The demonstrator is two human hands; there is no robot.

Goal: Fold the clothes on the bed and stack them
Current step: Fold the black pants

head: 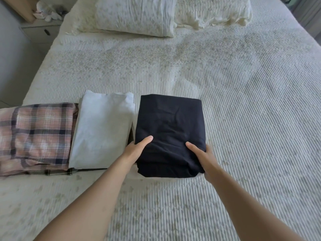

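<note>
At the bed's (225,105) left edge a plaid garment (36,134) lies folded; touching its right side, a folded white garment (102,131) runs lengthwise toward the pillows (139,14); just beside it sits the folded black garment (169,129), long axis also toward the headboard, something white showing under its near edge; the left hand (137,147) and right hand (202,153) pinch its near corners, thumbs on top, fingers underneath.

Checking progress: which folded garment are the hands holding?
The black one, rightmost of three; left hand and right hand grip its near edge. White and plaid lie untouched.
</note>
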